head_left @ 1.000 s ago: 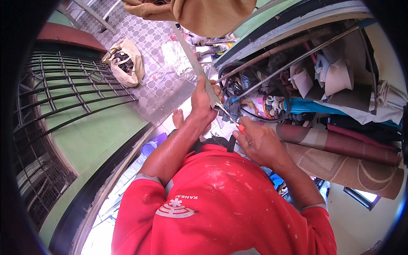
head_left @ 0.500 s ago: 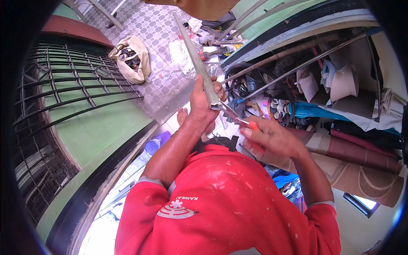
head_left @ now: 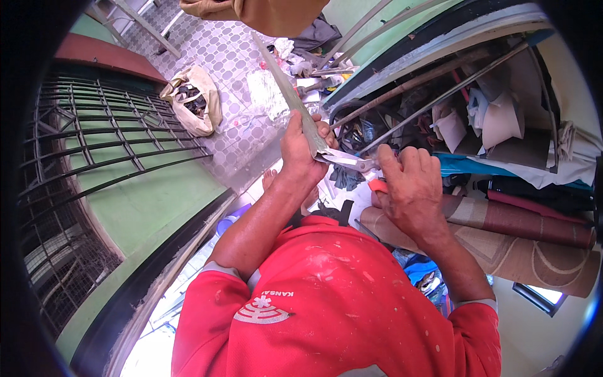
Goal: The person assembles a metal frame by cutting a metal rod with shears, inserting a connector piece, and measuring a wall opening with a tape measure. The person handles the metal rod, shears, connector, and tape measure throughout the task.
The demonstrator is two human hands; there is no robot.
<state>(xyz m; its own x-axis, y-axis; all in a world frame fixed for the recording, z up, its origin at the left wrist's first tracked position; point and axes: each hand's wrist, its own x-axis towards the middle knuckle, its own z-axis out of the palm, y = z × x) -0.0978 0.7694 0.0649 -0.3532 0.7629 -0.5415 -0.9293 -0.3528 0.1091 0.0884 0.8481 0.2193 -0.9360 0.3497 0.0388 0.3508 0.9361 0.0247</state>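
My left hand [head_left: 300, 147] is wrapped round a long grey-green metal channel [head_left: 290, 94], close to its near end. The channel slants away from me toward the far left. My right hand [head_left: 411, 191] grips metal snips with orange-red handles [head_left: 378, 185]. Their pale blades [head_left: 345, 160] lie against the near end of the channel, just right of my left hand. How far the blades reach into the metal I cannot tell. Part of the snips' handles is hidden behind my right fingers.
A cream bag [head_left: 195, 103] with dark items sits on the patterned tile floor at far left, beside a black metal grille [head_left: 113, 125]. Rolled brown mats [head_left: 521, 251] and a cluttered rack [head_left: 502, 125] stand to my right. Tools and wrappings [head_left: 270, 94] lie ahead.
My right hand has risen and turned, swinging the snips' handles up and to the right. The blades now lie flatter at the channel's end. My left hand keeps its hold.
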